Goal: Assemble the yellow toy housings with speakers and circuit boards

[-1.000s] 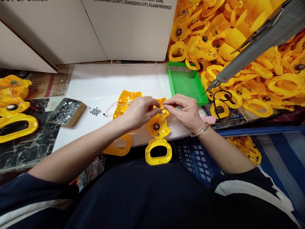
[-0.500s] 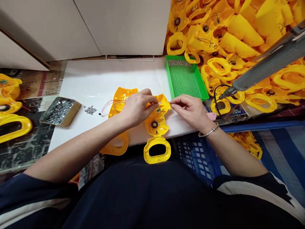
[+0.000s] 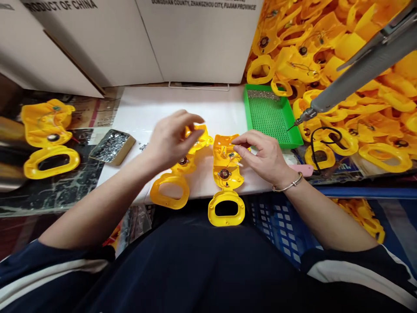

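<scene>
A yellow plastic shell [image 3: 224, 150] with a handle ring lies on the white work surface in front of me, hollow side up. Inside it sit a small round speaker [image 3: 224, 174] and thin wires. My right hand [image 3: 265, 156] has its thumb and forefinger closed at the shell's upper right edge. To the left, my left hand [image 3: 174, 141] is raised over a second yellow shell [image 3: 169, 191], thumb and fingers apart, with nothing visible in it. The hand hides much of this second shell, though its speaker and handle show.
A tin of small metal parts [image 3: 112, 147] stands left, a green tray [image 3: 270, 117] behind right. An electric screwdriver [image 3: 352, 78] hangs at upper right before piled yellow shells [image 3: 365, 39]. Another shell [image 3: 48, 124] lies far left; a blue basket [image 3: 276, 226] stands below right.
My left hand has moved away leftward from the near shell, and its fingers have parted. My right hand stays at that shell's edge. The view has shifted, showing more at left.
</scene>
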`<state>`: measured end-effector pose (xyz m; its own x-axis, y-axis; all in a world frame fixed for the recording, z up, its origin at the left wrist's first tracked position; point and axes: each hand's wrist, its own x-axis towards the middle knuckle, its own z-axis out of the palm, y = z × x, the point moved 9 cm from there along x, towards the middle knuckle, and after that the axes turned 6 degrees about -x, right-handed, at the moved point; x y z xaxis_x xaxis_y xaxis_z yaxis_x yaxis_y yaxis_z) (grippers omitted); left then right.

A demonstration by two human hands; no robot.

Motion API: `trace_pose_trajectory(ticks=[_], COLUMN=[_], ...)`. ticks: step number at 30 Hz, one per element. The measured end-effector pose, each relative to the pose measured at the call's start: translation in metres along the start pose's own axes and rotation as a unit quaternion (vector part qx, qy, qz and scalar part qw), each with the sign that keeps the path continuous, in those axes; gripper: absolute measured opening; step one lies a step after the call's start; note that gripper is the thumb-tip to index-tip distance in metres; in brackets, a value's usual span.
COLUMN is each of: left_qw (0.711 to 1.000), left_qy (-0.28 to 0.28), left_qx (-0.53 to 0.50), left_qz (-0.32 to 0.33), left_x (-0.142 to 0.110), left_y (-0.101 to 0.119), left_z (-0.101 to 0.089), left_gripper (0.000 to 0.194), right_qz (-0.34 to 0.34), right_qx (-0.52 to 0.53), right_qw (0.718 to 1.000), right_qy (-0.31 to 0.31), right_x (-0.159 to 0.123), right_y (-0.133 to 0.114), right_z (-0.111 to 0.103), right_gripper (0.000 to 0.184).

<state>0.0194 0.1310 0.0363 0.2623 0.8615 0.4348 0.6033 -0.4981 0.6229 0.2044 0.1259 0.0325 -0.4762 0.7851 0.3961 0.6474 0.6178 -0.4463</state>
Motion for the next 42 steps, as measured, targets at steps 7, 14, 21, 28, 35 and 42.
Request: trace_pose_trajectory(ticks=[7, 14, 21, 28, 35, 42], left_qw=[0.979, 0.978, 0.952, 0.857, 0.850, 0.930], left_qy=[-0.038, -0.027, 0.076, 0.027, 0.028, 0.087], left_qx=[0.005, -0.013, -0.208, -0.434, -0.435, -0.285], left_qz=[-0.201, -0.204, -0.210, -0.277, -0.295, -0.216], left_x=[-0.071, -0.085, -0.089, -0.092, -0.096, -0.104], left_y=[-0.086, -0.106, -0.071, -0.062, -0.066, -0.059], left_z=[-0.052, -0.033, -0.030, 0.000, 0.004, -0.017], left_gripper=[0.024, 0.021, 0.018, 0.024, 0.024, 0.020], right_qz=[-0.010, -0.067, -0.082, 0.062, 0.083, -0.103], right_qx=[-0.005, 0.020, 0.076, 0.304, 0.306, 0.053], right_qw=[1.000, 0.997, 0.986, 0.929, 0.930, 0.980], right_qy=[-0.003, 0.014, -0.121, -0.199, -0.185, -0.163], right_x=[0.010, 0.025, 0.036, 0.044, 0.042, 0.035], right_y=[0.000, -0.045, -0.082, -0.073, -0.066, -0.085], right_z=[0.009, 0.009, 0.061, 0.112, 0.113, 0.106], right_gripper=[0.011, 0.011, 0.018, 0.020, 0.013, 0.014])
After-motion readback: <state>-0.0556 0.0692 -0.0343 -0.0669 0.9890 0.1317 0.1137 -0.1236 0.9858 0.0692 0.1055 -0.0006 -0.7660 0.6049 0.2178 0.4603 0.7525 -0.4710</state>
